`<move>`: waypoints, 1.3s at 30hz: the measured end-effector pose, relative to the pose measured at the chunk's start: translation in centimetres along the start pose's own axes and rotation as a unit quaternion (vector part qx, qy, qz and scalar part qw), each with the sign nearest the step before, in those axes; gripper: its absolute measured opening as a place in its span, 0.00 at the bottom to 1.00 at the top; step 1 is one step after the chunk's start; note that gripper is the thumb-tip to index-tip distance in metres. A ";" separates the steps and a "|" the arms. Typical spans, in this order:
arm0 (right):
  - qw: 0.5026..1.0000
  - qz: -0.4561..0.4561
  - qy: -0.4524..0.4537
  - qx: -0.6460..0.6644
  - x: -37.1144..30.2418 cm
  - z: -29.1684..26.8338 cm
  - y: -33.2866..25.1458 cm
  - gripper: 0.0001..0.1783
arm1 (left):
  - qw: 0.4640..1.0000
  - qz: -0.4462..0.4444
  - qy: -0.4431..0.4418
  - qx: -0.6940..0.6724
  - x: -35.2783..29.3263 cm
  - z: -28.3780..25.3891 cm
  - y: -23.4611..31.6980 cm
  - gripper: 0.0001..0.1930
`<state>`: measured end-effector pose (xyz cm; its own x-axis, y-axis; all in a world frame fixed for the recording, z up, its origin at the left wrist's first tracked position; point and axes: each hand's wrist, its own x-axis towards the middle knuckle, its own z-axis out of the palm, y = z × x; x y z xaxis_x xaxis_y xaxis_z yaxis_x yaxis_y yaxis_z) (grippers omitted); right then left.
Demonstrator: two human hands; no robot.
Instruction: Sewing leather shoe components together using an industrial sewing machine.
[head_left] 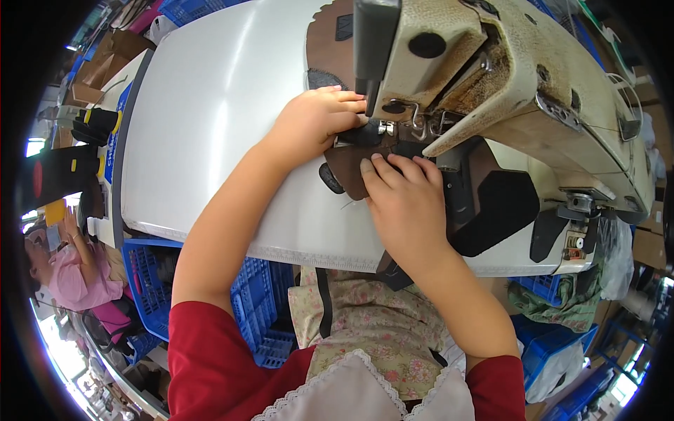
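A brown leather-like piece [344, 168] with black parts lies beneath the metal presser foot [386, 128] of an old cream sewing machine [562, 77]. My left hand [316, 121] rests just left of the foot, its fingers stretched out over the work and their tips partly behind the machine head. Nearer to me, my right hand [407, 200] lies with outstretched fingers on the brown piece, pressing it from above. A further brown section with a scalloped edge [328, 43] extends toward the far side. The needle cannot be made out.
The white machine table [196, 140] has a ruled near edge. Black flat parts [502, 210] lie beside my right hand. Blue crates [256, 302] stand below the table. On the left a person in pink [81, 274] sits near another machine [88, 161].
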<state>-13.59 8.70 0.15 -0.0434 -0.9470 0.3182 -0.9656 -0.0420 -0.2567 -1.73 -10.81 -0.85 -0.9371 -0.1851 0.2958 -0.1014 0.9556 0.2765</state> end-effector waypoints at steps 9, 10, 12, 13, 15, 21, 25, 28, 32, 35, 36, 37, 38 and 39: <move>1.000 -0.013 0.000 0.010 -0.2 0.0 0.3 0.19 | 0.993 0.075 -0.042 0.081 -0.1 -0.7 -0.6 0.19; 1.000 -0.016 -0.003 0.011 -0.2 0.0 0.3 0.19 | 0.993 0.076 -0.043 0.082 -0.1 -0.8 -0.6 0.19; 1.000 -0.015 -0.007 0.006 -0.1 -0.1 0.5 0.19 | 0.990 0.100 -0.034 0.091 0.2 -1.0 -0.4 0.18; 1.000 -0.015 -0.012 0.002 -0.1 -0.1 0.6 0.19 | 0.990 0.101 -0.035 0.091 0.3 -0.9 -0.3 0.18; 1.000 -0.014 -0.016 -0.003 0.1 -0.5 0.7 0.19 | 0.988 0.107 -0.018 0.109 0.3 -0.8 -0.3 0.18; 1.000 -0.021 -0.017 -0.015 0.2 -0.5 1.2 0.20 | 0.986 0.086 -0.048 0.135 0.4 -1.0 0.2 0.17; 0.999 -0.038 -0.015 -0.005 0.3 -0.2 1.7 0.19 | 0.985 0.074 -0.068 0.142 0.8 -1.0 0.7 0.17; 0.997 -0.057 -0.021 -0.055 0.5 -0.2 1.5 0.18 | 0.987 0.093 0.000 0.132 0.7 -0.5 0.5 0.14; 0.997 0.002 -0.030 -0.067 0.9 0.2 -0.2 0.19 | 0.981 0.108 0.010 0.158 0.9 0.0 0.0 0.08; 0.997 -0.019 -0.009 -0.070 0.7 0.5 -0.2 0.20 | 0.980 0.120 0.013 0.160 1.0 0.2 -0.5 0.07; 0.998 -0.022 -0.014 -0.060 0.7 0.5 0.0 0.20 | 0.980 0.117 0.009 0.159 1.0 0.3 -0.6 0.07; 0.998 -0.020 -0.014 -0.061 0.6 0.5 0.5 0.20 | 0.980 0.119 0.009 0.158 1.0 0.3 -0.6 0.07; 0.998 -0.046 -0.011 -0.043 0.4 0.5 1.0 0.20 | 0.982 0.113 0.006 0.152 1.1 0.2 -0.6 0.07; 0.997 -0.072 -0.007 -0.024 0.3 0.4 1.5 0.20 | 0.983 0.107 0.004 0.147 1.1 0.1 -0.5 0.07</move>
<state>-14.95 8.26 -0.49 0.1000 -0.9369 0.3350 -0.9728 -0.1628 -0.1649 -2.69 -11.50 -0.74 -0.9450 0.0275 0.3259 0.0053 0.9976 -0.0689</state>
